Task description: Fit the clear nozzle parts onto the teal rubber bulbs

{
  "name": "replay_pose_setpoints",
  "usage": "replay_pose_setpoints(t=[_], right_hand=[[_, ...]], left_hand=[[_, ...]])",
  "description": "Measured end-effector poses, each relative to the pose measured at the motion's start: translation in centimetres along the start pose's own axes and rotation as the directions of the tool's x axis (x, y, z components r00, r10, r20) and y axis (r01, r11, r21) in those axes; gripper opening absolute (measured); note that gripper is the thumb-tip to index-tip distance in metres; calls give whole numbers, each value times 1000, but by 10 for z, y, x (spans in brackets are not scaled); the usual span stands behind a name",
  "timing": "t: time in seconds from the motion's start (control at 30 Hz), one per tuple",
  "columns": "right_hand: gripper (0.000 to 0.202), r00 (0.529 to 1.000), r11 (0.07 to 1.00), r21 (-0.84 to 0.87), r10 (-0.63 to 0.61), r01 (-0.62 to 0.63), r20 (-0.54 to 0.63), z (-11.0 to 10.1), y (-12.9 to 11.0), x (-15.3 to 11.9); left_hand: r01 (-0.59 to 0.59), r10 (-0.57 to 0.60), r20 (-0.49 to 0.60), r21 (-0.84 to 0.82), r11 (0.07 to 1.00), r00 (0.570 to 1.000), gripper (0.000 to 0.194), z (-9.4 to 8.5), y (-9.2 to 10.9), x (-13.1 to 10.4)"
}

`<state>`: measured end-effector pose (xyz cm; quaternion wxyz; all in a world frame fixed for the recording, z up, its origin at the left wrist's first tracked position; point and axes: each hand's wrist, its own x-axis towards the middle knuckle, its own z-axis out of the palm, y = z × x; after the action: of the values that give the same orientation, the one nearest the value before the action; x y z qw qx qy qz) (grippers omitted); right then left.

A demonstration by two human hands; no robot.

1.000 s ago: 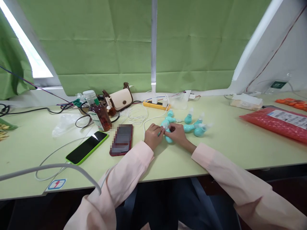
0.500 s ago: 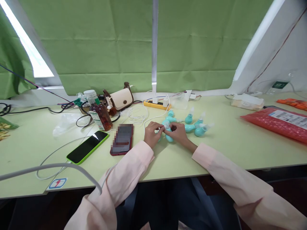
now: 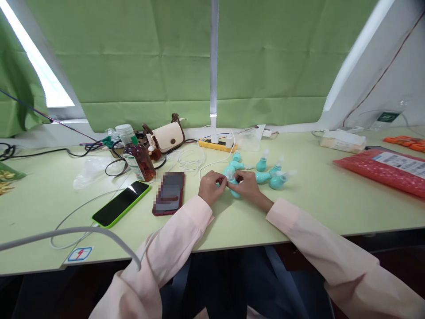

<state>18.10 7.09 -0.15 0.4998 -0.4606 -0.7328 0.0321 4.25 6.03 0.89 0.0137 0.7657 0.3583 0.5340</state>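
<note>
My left hand [image 3: 211, 188] is closed, its thumb and fingertips pinched together at a small clear piece [image 3: 229, 174]. From the other side my right hand [image 3: 246, 184] pinches at the same spot, and its fingertips nearly meet the left ones. What exactly lies between the fingertips is too small to make out. Under and behind my fingers sit turquoise bulbs, one showing its rounded end [image 3: 235, 193] below the right hand. More turquoise bulbs with clear tips lie to the right, among them one standing bulb [image 3: 261, 164] and one near the right wrist [image 3: 276, 182].
Left of my hands lie a red-cased phone [image 3: 169, 193] and a green-cased phone [image 3: 121, 204]. Behind them are a bottle [image 3: 141, 161], a cream bag [image 3: 168, 137] and a yellow power strip [image 3: 217, 145] with white cables. A red package [image 3: 385, 170] rests at the right.
My left hand has shifted very slightly, and its fingers have changed their bend a little. My right hand stays almost in place.
</note>
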Motion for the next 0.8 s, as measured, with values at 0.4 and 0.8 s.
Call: replay_pose_setpoints(t=[0.4,0.8], right_hand=[[26,1000,1000,9,-6,6,-8,-1,-3,1],[27,997,994,83,69,-67,-23,-4,-1,6]], left_hand=[[54,-54,2,-39,998,999,6,0,0,-1],[-2,-2,-78,-53,999,997,12,2,2,-1]])
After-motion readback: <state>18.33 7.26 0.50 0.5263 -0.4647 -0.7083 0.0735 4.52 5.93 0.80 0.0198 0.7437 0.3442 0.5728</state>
